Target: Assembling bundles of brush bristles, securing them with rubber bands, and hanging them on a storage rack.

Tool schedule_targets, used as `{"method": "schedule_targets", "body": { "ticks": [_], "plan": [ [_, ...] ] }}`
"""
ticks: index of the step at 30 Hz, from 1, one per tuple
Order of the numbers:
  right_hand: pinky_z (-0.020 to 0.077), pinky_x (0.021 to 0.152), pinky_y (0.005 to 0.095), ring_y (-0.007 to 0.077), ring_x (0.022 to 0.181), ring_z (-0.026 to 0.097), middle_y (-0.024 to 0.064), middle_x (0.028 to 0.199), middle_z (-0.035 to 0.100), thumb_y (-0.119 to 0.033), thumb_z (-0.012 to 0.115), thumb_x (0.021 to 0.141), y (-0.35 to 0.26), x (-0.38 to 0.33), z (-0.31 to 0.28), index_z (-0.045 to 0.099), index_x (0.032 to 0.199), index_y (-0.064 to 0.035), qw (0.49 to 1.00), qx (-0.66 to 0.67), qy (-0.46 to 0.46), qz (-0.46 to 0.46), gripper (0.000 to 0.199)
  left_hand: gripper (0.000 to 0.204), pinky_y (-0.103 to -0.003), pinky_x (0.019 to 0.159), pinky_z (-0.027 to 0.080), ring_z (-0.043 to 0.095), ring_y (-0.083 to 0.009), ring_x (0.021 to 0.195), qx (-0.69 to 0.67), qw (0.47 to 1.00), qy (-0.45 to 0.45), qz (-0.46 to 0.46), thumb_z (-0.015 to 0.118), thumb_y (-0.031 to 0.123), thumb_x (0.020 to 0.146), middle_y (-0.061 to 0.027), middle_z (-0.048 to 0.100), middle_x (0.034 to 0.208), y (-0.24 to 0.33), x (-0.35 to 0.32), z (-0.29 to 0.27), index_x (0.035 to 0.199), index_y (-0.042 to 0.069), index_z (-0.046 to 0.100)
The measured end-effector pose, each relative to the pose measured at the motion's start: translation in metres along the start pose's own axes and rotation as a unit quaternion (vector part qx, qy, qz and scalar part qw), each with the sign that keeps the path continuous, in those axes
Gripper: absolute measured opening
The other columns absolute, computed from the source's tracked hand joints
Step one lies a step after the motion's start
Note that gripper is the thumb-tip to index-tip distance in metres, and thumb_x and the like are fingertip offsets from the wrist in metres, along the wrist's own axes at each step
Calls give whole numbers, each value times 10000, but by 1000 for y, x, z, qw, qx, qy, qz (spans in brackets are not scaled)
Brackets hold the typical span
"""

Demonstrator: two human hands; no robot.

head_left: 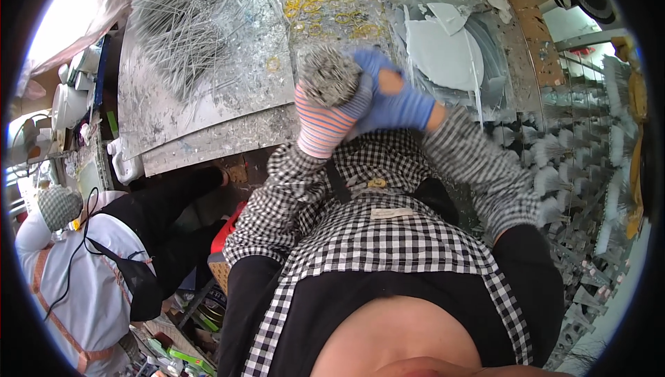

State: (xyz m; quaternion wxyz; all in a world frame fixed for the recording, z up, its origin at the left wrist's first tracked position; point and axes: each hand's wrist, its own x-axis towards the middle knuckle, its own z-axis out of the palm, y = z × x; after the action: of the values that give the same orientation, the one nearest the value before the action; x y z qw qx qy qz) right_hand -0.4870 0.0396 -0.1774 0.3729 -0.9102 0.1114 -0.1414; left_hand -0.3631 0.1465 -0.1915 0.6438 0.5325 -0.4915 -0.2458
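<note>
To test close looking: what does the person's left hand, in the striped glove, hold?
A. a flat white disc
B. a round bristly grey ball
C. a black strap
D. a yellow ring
B: the left hand grips a round bristly grey ball from below.

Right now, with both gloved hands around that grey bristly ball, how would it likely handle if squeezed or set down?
The bristly ball looks made of many thin fibres, so probably light and springy. Being round, it might roll on the worktable. The left hand cups it from below and the right hand presses its side, suggesting it needs steadying.
</note>
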Motion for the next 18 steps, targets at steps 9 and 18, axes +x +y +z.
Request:
{"method": "schedule_targets", "body": {
  "ticks": [9,18],
  "plan": [
    [174,1207,487,314,1450,311,125,1493,429,-585,746,678,54,-24,98,350,1504,-79,956,-215,183,73,1046,268,-332,829,549,659,-174,911,209,975,49,53,728,126,855,-81,683,961,-51,-29,12,1071,19,610],
    [477,1033,366,273,1172,589,153,1340,549,-232,826,786,-21,-58,80,314,1467,-30,979,26,203,-7,876,388,-372,956,499,620,-224,1046,-295,944,-1,-146,685,111,795,-104,660,1046,32,-52,-1,1155,4,585]
  ]
}}
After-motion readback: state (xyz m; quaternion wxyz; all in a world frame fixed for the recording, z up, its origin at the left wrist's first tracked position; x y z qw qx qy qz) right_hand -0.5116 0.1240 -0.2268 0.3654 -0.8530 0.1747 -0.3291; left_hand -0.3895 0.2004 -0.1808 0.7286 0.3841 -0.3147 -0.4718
